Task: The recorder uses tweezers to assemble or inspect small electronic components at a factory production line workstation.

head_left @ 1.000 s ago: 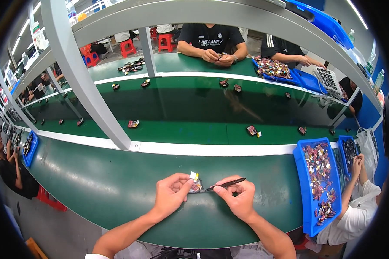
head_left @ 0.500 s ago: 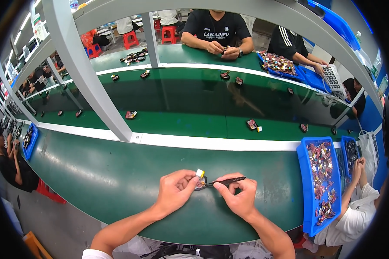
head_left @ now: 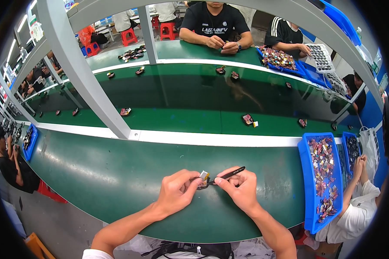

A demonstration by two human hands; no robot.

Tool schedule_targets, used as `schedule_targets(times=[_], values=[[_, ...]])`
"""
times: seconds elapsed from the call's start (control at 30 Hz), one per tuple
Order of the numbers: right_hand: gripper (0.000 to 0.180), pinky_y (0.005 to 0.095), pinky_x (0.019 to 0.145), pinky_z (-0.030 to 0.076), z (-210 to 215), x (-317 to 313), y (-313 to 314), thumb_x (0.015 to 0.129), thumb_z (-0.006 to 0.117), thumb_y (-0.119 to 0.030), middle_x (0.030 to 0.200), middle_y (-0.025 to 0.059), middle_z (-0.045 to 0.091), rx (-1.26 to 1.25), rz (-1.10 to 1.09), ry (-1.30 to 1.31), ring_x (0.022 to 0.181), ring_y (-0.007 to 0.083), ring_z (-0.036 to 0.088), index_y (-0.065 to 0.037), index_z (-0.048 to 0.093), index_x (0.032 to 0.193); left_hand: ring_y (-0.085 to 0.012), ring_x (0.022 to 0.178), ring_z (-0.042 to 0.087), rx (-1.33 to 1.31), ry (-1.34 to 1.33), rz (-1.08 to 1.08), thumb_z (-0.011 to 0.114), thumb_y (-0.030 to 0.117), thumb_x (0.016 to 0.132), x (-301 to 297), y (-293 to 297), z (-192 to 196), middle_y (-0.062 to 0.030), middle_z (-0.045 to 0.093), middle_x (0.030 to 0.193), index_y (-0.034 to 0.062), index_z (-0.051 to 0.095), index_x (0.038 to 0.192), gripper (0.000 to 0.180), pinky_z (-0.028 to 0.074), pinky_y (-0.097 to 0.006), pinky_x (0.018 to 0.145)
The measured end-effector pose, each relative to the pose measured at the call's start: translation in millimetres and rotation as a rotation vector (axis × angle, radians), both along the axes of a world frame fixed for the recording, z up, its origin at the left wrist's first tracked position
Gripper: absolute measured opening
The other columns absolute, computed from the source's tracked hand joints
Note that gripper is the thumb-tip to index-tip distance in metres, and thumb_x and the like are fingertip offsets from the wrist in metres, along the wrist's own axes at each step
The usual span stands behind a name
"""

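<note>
Between the fingertips of my left hand (head_left: 176,188) is a small electronic assembly (head_left: 202,182), a dark rounded housing with a silver and yellow battery-like piece (head_left: 204,175) sticking up from it. My right hand (head_left: 240,188) grips black tweezers (head_left: 229,173) like a pen. Their tips point left and reach the edge of the assembly; my fingers partly hide the contact. Both hands are just above the green tabletop (head_left: 129,181), in front of my body.
A blue bin (head_left: 306,185) full of small circuit parts stands at my right, by a person in a white sleeve (head_left: 354,218). Beyond a white rail (head_left: 177,140), a green belt (head_left: 186,116) carries several assemblies. A grey metal post (head_left: 86,73) rises at left. A co-worker (head_left: 216,26) sits opposite.
The tweezers are tilted slightly more steeply, and the battery-like piece has turned a little. My hands stay nearly in place. At far right, a person's white tray has been raised and shifted.
</note>
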State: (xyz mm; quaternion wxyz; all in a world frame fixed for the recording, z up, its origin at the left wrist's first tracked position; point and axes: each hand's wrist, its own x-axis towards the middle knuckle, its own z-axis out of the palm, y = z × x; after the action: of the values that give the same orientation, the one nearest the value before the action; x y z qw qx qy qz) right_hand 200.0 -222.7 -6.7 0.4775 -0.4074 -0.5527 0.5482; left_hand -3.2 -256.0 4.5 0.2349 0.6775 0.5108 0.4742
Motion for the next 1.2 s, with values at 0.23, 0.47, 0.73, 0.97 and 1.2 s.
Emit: schedule_targets(times=[0.23, 0.47, 0.73, 0.97, 1.2], values=[[0.008, 0.0162, 0.046, 0.029, 2.1, 4.0, 0.4, 0.085, 0.077, 0.002, 0.076, 0.0003, 0.069, -0.048, 0.033, -0.02, 0.054, -0.0037, 0.04, 0.002, 0.072, 0.091, -0.006, 0.048, 0.05, 0.03, 0.014, -0.02, 0.075, -0.001, 0.085, 2.4, 1.2, -2.4, -0.0057, 0.066, 0.072, -0.0028, 0.073, 0.096, 0.011, 0.037, -0.023, 0.045], [0.009, 0.0165, 0.055, 0.044, 1.1, 1.5, 2.9, 0.088, 0.074, 0.002, 0.082, 0.0064, 0.072, -0.158, 0.091, 0.129, 0.067, 0.0013, 0.059, 0.004, 0.069, 0.095, -0.0055, 0.053, 0.055, -0.403, -0.393, -0.055, 0.069, 0.003, 0.093, -5.5, 1.1, -4.2, -0.006, 0.071, 0.078, -0.0031, 0.071, 0.104, 0.013, 0.041, -0.02, 0.045], [0.014, 0.0261, 0.081, 0.058, -0.2, 12.7, 7.6, 0.09, 0.072, 0.0, 0.095, 0.0149, 0.073, -0.285, 0.138, 0.329, 0.087, 0.0174, 0.073, 0.007, 0.067, 0.101, -0.0171, 0.058, 0.066, -0.586, -0.639, -0.264, 0.063, 0.004, 0.097, -9.9, 11.0, -0.7, -0.0156, 0.07, 0.087, -0.0088, 0.063, 0.113, 0.021, 0.047, -0.023, 0.043], [0.017, 0.0296, 0.086, 0.058, -11.0, 6.8, 7.0, 0.091, 0.072, -0.002, 0.098, 0.0147, 0.073, -0.26, 0.165, 0.37, 0.093, 0.0187, 0.073, 0.006, 0.067, 0.105, -0.0216, 0.058, 0.068, -0.548, -0.612, -0.177, 0.068, 0.009, 0.094, -11.1, 11.1, -0.8, -0.018, 0.07, 0.09, -0.0081, 0.063, 0.113, 0.026, 0.051, -0.025, 0.04], [0.015, 0.03, 0.087, 0.058, -6.3, 8.2, 6.4, 0.093, 0.071, -0.003, 0.098, 0.0143, 0.073, -0.238, 0.162, 0.418, 0.093, 0.0185, 0.073, 0.006, 0.066, 0.105, -0.0203, 0.056, 0.067, -0.547, -0.653, -0.182, 0.069, 0.009, 0.093, -10.1, 11.8, -1.5, -0.0171, 0.071, 0.09, -0.0075, 0.063, 0.116, 0.028, 0.05, -0.023, 0.038]])
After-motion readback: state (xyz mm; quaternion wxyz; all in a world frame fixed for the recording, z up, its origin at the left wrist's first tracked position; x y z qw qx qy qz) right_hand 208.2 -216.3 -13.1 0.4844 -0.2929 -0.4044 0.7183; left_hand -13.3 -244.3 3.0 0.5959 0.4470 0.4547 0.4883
